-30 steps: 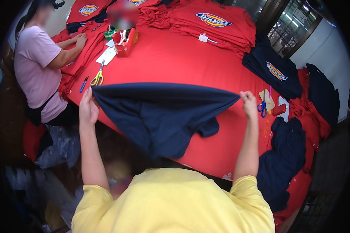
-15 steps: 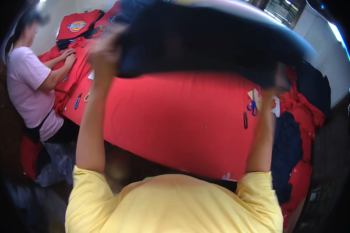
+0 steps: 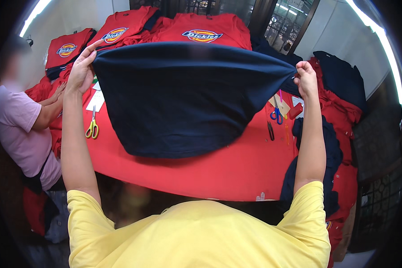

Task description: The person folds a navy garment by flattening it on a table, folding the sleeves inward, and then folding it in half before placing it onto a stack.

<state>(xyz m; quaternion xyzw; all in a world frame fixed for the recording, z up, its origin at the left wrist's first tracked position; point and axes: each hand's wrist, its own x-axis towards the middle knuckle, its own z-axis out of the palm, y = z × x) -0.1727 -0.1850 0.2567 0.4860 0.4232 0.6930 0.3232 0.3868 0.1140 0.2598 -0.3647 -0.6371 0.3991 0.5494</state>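
Note:
A dark navy garment [image 3: 183, 102] is stretched between my two hands above the red-covered table [image 3: 201, 178], its upper edge nearly straight. My left hand [image 3: 81, 69] pinches one upper corner, its index finger reaching along the edge. Closed on the opposite corner is my right hand [image 3: 306, 78]. The lower part of the cloth hangs in a rounded curve near the table top. No sleeves or neckline show on the side facing me.
Yellow-handled scissors [image 3: 92, 128] lie at left, blue-handled scissors [image 3: 277, 115] and dark thread snips [image 3: 270, 131] at right. Folded red shirts [image 3: 223, 29] are stacked at the back. Navy cloth [image 3: 330, 152] lies rumpled at right. A co-worker in pink [image 3: 24, 125] stands at left.
The navy garment has come down from a raised, blurred sweep and now hangs spread open over the table. Both hands keep hold of its corners; my left hand has moved left.

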